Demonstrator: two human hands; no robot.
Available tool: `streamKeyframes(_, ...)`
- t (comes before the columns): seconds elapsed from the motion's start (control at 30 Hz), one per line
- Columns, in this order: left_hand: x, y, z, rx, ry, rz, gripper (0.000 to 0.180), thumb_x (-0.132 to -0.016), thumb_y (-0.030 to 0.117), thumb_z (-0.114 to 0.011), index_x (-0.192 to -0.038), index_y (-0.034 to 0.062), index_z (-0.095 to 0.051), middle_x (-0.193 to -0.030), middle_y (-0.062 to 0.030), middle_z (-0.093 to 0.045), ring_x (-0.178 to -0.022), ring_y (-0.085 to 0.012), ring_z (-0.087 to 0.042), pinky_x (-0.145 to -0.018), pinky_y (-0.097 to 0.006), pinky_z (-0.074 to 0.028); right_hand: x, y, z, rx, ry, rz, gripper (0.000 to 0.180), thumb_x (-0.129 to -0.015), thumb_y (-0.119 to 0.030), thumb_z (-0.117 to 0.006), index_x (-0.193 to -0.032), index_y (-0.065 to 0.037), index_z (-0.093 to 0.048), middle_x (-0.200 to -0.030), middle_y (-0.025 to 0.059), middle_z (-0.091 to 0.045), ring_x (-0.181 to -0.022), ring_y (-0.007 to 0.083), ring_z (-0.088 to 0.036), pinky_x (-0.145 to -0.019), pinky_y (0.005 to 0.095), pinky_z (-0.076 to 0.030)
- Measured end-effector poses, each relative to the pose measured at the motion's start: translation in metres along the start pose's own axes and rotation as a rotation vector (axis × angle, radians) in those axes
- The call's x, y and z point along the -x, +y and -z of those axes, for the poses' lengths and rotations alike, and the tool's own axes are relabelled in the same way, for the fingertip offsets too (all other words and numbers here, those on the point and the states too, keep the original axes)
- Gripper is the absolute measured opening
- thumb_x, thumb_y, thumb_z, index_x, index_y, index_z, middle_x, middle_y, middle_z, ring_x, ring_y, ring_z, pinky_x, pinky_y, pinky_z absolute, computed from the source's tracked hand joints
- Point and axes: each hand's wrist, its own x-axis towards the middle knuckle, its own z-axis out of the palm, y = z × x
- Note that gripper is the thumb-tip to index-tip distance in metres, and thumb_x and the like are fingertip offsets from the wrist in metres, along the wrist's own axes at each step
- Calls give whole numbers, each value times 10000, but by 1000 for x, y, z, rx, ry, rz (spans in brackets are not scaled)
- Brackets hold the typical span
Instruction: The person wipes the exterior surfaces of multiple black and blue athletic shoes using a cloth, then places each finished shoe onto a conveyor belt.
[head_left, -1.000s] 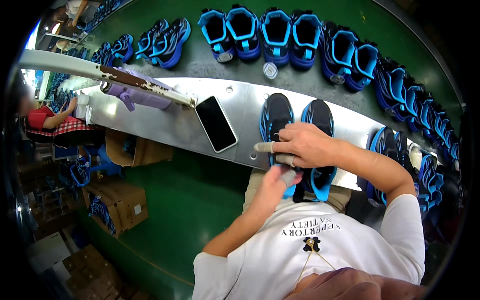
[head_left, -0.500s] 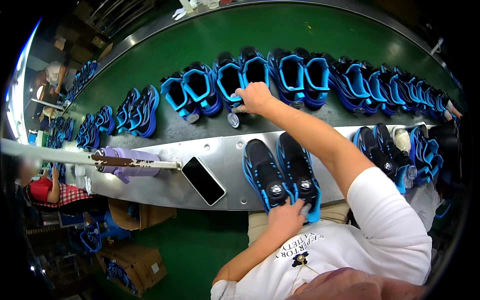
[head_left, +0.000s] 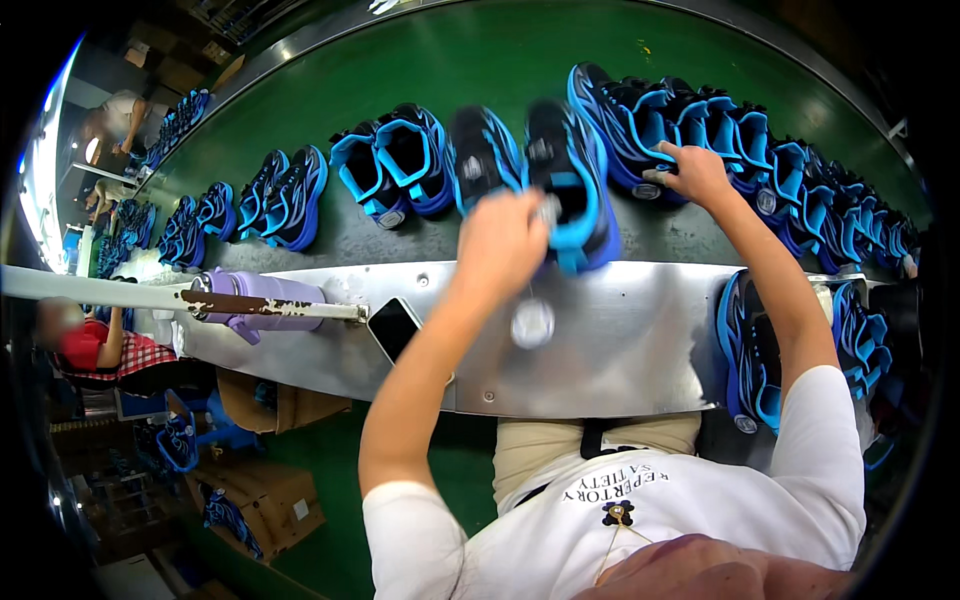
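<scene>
Both hands (head_left: 505, 245) outstretched on blue shoes (head_left: 570, 180)

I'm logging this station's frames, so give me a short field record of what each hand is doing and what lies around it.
left hand: left hand lifts a pair of blue and black shoes over the belt edge, grip closed on them
right hand: right hand rests on a blue shoe in the row on the green belt
bench: metal shelf with a phone, a purple bottle, more shoes at right
hanging: round tag below left hand
</scene>
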Motion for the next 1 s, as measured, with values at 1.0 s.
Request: streamKeyframes(1.0,184,92,-51,-74,-177,-99,282,-684,181,-741,-953,149,-664,-786,-95,-547,-790,-295,-576,-641,-432,-464,166,-107,103,-744,-112,436,820,-716,-171,-798,-1443,-152,-418,-1289,171,-495,-1176,365,-499,-1015,427,-411)
